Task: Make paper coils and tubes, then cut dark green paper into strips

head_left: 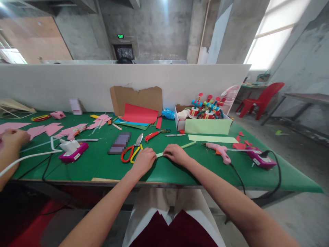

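Both my hands rest on the green table cover (102, 164) near its front edge. My left hand (144, 160) and my right hand (177, 154) are closed, each pinching an end of a thin rolled light-green paper stick (183, 146) that lies on the table and runs off to the right. Red and yellow-handled scissors (132, 150) lie just left of my left hand.
A pink glue gun (218, 151) and a purple power strip (260, 160) lie to the right. A white box (205, 125) holds colourful craft figures. Red paper and cardboard (138, 103) lean on the white divider. Another person's hand (14, 139) works over pink paper at the left.
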`<act>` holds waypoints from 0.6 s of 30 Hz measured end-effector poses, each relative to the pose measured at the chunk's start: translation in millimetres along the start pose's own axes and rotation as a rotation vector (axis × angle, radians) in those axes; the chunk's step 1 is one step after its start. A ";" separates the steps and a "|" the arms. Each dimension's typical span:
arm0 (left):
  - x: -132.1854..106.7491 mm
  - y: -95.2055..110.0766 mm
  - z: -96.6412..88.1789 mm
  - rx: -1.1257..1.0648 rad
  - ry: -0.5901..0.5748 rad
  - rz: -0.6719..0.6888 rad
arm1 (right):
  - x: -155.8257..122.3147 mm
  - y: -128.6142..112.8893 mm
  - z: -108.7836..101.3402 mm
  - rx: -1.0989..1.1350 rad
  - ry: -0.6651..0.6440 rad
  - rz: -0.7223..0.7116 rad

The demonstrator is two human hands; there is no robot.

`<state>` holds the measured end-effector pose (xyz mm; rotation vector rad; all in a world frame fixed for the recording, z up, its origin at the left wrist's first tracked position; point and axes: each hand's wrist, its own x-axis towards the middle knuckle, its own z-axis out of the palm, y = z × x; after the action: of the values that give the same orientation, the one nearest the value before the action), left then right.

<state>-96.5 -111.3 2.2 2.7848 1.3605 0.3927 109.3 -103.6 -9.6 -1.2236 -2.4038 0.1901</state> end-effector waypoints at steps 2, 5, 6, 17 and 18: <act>3.8 -1.9 1.3 -0.045 0.003 -0.050 | 5.0 -0.2 -1.0 0.014 -0.019 0.078; 9.2 0.4 0.8 -0.025 -0.018 -0.122 | 13.5 -0.7 -2.4 0.017 -0.053 0.177; 10.5 2.2 -0.2 -0.006 -0.035 -0.142 | 16.2 -0.7 -2.9 0.019 -0.069 0.202; 18.9 18.9 -14.9 0.116 -0.212 -0.270 | 34.6 -8.7 -14.9 0.045 -0.252 0.400; 19.6 19.1 -15.0 0.123 -0.216 -0.280 | 35.0 -9.3 -15.5 0.044 -0.257 0.399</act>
<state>-73.6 -109.3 23.3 2.5753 1.7343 0.0001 91.1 -82.4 18.3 -1.7394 -2.3165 0.5475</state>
